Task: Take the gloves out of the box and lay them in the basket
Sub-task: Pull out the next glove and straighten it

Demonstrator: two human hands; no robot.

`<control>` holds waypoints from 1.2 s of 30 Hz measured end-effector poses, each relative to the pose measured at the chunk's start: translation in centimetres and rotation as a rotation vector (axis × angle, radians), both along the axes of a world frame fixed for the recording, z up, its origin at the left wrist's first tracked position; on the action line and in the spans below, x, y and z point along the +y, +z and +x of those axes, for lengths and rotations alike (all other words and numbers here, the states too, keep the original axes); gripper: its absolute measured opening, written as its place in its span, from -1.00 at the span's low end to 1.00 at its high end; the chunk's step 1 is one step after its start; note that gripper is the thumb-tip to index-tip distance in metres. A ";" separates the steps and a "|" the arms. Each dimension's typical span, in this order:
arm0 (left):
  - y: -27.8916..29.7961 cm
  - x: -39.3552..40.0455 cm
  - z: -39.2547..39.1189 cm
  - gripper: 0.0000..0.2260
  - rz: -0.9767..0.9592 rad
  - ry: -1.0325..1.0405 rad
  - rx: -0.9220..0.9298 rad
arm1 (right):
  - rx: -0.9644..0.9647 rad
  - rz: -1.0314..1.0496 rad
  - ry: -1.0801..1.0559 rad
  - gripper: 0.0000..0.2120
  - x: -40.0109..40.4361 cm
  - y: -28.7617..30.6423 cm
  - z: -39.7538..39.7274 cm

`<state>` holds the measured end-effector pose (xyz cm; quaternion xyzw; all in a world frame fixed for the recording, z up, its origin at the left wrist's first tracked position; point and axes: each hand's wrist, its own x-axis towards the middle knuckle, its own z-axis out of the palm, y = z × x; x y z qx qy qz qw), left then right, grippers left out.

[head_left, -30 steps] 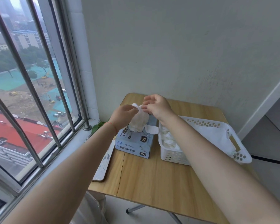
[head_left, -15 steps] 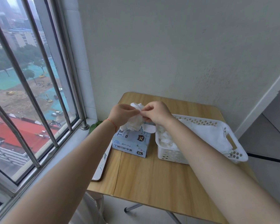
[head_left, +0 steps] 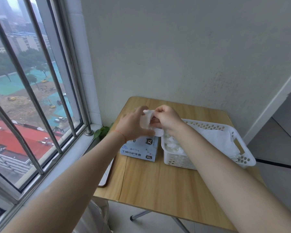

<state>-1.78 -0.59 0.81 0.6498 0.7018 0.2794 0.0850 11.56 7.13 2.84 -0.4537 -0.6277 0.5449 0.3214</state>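
Pinching one white glove (head_left: 147,119) with right hand (head_left: 166,117), above the blue glove box (head_left: 139,149). Left hand (head_left: 134,126) blurred, cannot tell. Some gloves already in white basket (head_left: 242,163) beside box. More left to pull out.

On the table (head_left: 166,190) the box (head_left: 139,148) stands left of the basket (head_left: 242,158), the two just beside each other. Gloves (head_left: 173,146) lie in the basket. Above the box, both hands meet: the left hand (head_left: 134,125) and the right hand (head_left: 166,117) hold a glove (head_left: 147,117) between them. A flat board (head_left: 107,172), possibly a tray, lies at the table's left edge. The window (head_left: 32,98) is to the left, the wall (head_left: 191,56) behind.
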 end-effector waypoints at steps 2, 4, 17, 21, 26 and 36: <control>-1.0 -0.4 0.4 -0.19 -0.108 0.060 0.085 | 0.011 0.067 -0.049 -0.89 0.3 0.3 -0.1; -1.7 -0.6 0.4 -0.23 -0.145 0.103 0.052 | 0.030 0.142 -0.088 -0.89 0.4 0.9 0.0; -1.5 -0.2 0.1 -0.14 0.009 0.066 0.088 | -0.077 0.309 -0.172 -0.93 0.7 3.7 0.5; -2.0 -0.6 0.5 -0.33 0.109 0.037 0.302 | -0.188 0.194 -0.111 -0.92 0.5 3.0 0.8; -2.2 -0.5 0.4 -0.25 -0.052 0.061 0.239 | -0.059 0.316 -0.334 -0.92 0.5 4.1 1.7; -1.3 0.4 0.1 -0.44 -0.314 0.065 0.398 | 0.009 0.533 -0.337 -0.96 -0.1 3.8 2.0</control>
